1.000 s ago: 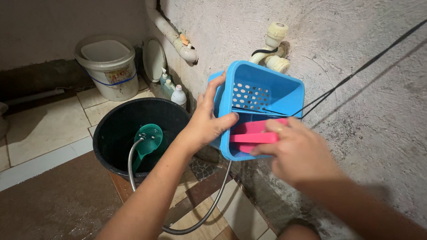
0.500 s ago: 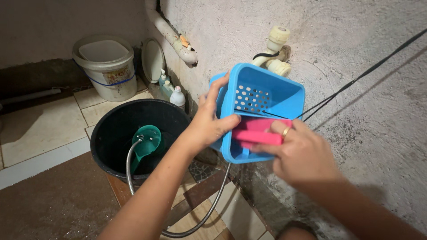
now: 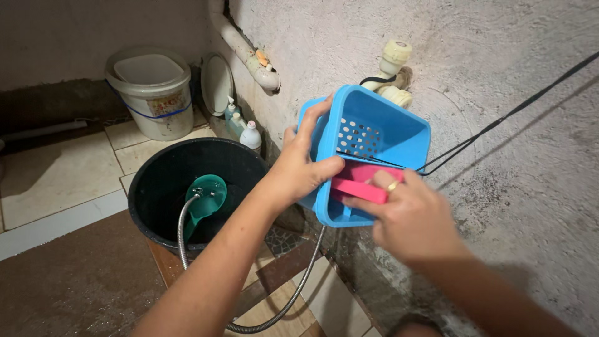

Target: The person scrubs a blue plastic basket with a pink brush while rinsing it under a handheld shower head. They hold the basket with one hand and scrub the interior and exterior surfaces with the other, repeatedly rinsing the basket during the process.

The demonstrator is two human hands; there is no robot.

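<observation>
L hand (image 3: 299, 171): grips left rim of blue basket (image 3: 399, 131), held by wall.
R hand (image 3: 412, 215): closed on pink box (image 3: 359, 186), now pushed deeper into basket vs. 1 s ago.
Below: black bucket (image 3: 150, 187).

Illumination is dim and warm, strongest on the rough plaster wall (image 3: 499, 75) ahead of me. My right hand (image 3: 415, 218) casts a soft shadow onto that wall. The far corner behind the white bucket (image 3: 150, 93) falls dark. Focus is sharp centrally; slight stretching appears at the edges. No glare.
</observation>
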